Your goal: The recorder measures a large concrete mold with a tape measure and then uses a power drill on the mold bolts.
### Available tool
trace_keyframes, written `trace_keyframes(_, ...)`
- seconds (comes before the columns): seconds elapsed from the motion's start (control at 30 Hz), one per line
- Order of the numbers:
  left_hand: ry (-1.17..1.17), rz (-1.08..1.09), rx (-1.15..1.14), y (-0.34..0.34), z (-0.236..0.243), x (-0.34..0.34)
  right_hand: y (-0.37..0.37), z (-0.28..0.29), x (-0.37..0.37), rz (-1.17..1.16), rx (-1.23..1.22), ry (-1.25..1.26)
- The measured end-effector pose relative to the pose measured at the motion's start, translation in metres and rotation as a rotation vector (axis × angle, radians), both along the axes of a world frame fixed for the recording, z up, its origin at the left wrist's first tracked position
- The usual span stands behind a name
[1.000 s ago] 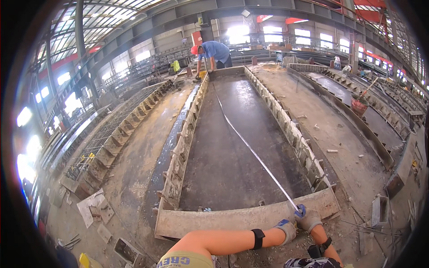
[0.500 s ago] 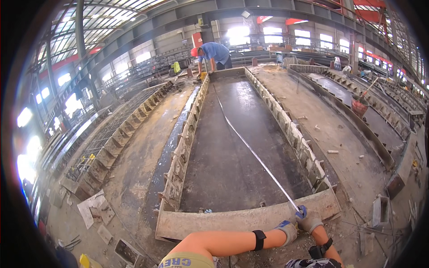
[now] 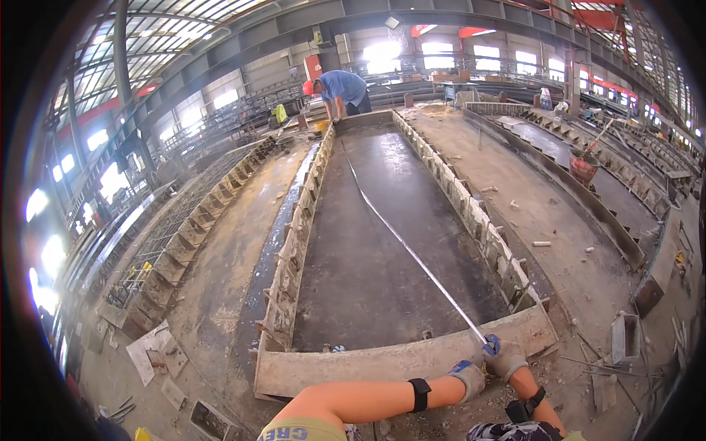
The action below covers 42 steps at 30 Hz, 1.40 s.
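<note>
A long pale tape measure (image 3: 415, 256) stretches slantwise over a large rectangular metal mould (image 3: 382, 365), from its near right corner toward its far left corner. In a grey glove with blue fingertips, my right hand (image 3: 504, 358) is closed on the near end of the tape, just above the mould's near rim. Close beside it, lower and to the left, is my left hand (image 3: 468, 378) in a matching glove. Its fingers curl inward, and what they hold is hidden. The mould's dark, flat floor (image 3: 390, 294) shows under the tape.
A co-worker in a blue shirt (image 3: 343, 87) and red helmet bends over the mould's far left corner, beside a yellow bucket (image 3: 321, 126). Similar moulds flank this one, the left with a rebar grid (image 3: 158, 235). A red bucket (image 3: 583, 167) stands right; a rectangular metal tube (image 3: 626, 338) lies nearer.
The view has shifted slightly, so the scene sits a little farther left. My hands keep nearly the same place at the mould's near right corner, and the tape stays stretched.
</note>
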State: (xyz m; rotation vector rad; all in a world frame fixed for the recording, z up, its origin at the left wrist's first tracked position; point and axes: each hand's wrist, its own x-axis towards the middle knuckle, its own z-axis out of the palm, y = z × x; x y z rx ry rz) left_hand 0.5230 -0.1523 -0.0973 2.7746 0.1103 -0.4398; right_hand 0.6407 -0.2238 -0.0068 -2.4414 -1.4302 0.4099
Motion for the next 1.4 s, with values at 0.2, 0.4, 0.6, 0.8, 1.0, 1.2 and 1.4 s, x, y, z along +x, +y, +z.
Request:
trace_keyframes(0.2, 0.114, 0.002, 0.072, -0.004, 0.002, 0.006, -0.001, 0.005, -0.004, -0.034, 0.009, 0.006)
trace_keyframes(0.4, 0.143, 0.055, 0.039, -0.007, 0.008, 0.009, -0.001, 0.006, -0.004, -0.027, 0.032, -0.008)
trace_keyframes(0.6, 0.07, 0.324, -0.206, -0.01, 0.032, 0.003, 0.0, 0.003, -0.003, -0.036, -0.002, 0.001)
trace_keyframes(0.8, -0.003, 0.546, -0.384, -0.011, 0.053, -0.004, 0.002, 0.0, -0.002, -0.026, -0.007, 0.011)
trace_keyframes(1.0, -0.039, 0.632, -0.547, -0.011, 0.065, -0.008, 0.002, -0.001, -0.001, -0.015, -0.032, -0.011)
trace_keyframes(1.2, -0.003, 0.521, -0.442, -0.009, 0.057, -0.008, 0.002, -0.006, 0.001, -0.026, -0.038, -0.024)
trace_keyframes(1.4, 0.038, 0.292, -0.177, -0.008, 0.035, 0.0, 0.001, -0.006, 0.001, -0.023, -0.002, -0.007)
